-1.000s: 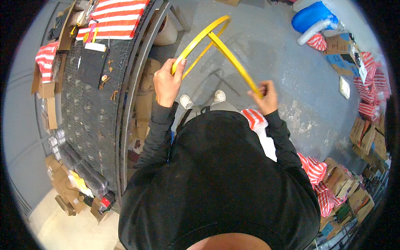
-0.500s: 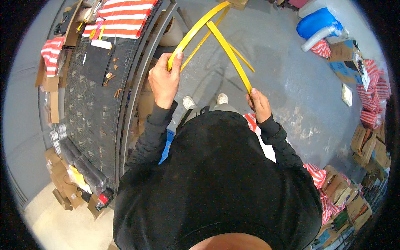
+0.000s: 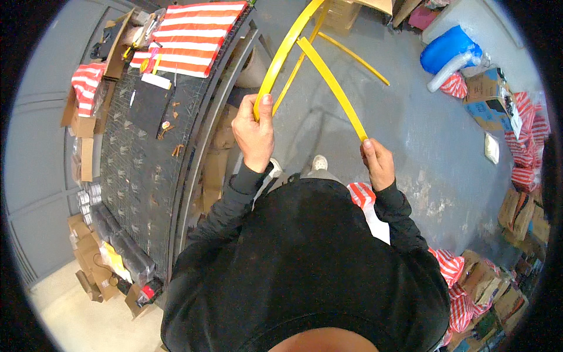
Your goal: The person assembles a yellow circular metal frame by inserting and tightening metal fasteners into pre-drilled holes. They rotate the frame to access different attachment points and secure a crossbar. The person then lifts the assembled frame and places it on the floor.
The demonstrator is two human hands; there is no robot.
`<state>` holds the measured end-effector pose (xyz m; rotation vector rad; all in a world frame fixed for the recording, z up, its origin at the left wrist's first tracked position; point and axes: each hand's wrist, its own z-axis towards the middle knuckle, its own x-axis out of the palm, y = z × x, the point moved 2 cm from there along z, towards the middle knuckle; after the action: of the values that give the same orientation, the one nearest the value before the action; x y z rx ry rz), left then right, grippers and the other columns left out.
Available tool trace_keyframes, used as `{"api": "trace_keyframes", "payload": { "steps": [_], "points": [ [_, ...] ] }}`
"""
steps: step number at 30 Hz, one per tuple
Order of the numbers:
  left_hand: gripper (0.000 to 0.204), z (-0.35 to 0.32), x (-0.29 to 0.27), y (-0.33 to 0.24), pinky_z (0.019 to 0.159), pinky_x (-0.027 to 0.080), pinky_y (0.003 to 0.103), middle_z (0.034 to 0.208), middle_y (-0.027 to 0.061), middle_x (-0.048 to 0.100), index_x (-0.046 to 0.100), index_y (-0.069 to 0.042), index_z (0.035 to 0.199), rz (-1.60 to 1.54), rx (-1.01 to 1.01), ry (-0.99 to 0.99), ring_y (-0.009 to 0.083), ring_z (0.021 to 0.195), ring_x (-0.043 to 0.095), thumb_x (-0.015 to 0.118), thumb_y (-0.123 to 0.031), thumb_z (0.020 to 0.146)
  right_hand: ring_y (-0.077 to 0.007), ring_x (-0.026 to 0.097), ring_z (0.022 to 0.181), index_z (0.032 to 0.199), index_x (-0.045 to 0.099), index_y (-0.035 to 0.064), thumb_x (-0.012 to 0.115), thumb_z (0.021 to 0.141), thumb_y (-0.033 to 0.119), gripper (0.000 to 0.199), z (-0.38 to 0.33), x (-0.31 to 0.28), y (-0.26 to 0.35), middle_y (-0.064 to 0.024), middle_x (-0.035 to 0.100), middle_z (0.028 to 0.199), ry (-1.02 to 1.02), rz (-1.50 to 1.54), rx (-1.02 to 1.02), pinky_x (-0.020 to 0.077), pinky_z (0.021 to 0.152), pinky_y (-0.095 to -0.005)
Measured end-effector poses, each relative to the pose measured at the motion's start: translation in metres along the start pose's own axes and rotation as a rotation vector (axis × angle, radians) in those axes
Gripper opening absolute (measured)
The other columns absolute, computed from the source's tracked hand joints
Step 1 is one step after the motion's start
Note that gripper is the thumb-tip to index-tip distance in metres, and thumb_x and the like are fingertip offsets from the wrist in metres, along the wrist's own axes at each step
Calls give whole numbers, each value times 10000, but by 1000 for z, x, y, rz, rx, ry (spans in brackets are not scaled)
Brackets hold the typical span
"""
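My left hand (image 3: 255,132) is closed around one stretch of a long yellow flat strap (image 3: 283,56), its thumb lying along the edge. This stretch arcs up and leaves the top of the picture. Farther right, my right hand (image 3: 378,164) pinches the lower end of another yellow stretch (image 3: 334,88), which slants up toward the arc. Behind them hang thinner-looking yellow lengths (image 3: 358,56), one pointing off to the right. Whether all these lengths are one piece I cannot tell.
A dark worktable (image 3: 135,176) stands at my left, with a red-and-white striped bag (image 3: 193,35) at its far end. To the right are a blue plastic bundle (image 3: 448,50), a cardboard box (image 3: 487,100) and several striped bags (image 3: 528,126). Grey floor (image 3: 422,129) lies between.
Both hands, still gripping the yellow strap, appear slightly farther right and lower in the picture. The strap's rear free end has swung right and up. The whole view has shifted a little.
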<state>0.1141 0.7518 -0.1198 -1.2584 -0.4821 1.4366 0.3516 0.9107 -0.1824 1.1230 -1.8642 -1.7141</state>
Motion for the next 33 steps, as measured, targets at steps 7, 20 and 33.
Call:
{"api": "trace_keyframes", "payload": {
  "steps": [7, 20, 33],
  "points": [
    [363, 16, 12, -16, 551, 420, 324, 647, 60, 577, 651, -25, 939, 1, 63, -16, 126, 578, 516, 633, -377, 1024, -110, 441, 588, 776, 544, 11, 519, 1071, 410, 497, 3, 9, 8, -17, 470, 619, -84, 14, -47, 371, 552, -317],
    [364, 12, 34, -16, 562, 424, 326, 648, 54, 559, 625, -16, 927, -114, 13, -132, 112, 605, 501, 605, -361, 1042, -129, 415, 625, 819, 515, 1, 525, 1068, 363, 439, 11, 44, 9, -76, 451, 638, -143, 72, -77, 375, 568, -350],
    [364, 14, 51, -32, 636, 449, 313, 751, 47, 589, 584, -14, 940, -413, -81, -197, 128, 699, 532, 563, -356, 1064, -196, 459, 616, 903, 536, 7, 504, 1075, 405, 435, 24, 91, 26, -118, 477, 664, -198, 106, -205, 402, 588, -373]
  ]
}}
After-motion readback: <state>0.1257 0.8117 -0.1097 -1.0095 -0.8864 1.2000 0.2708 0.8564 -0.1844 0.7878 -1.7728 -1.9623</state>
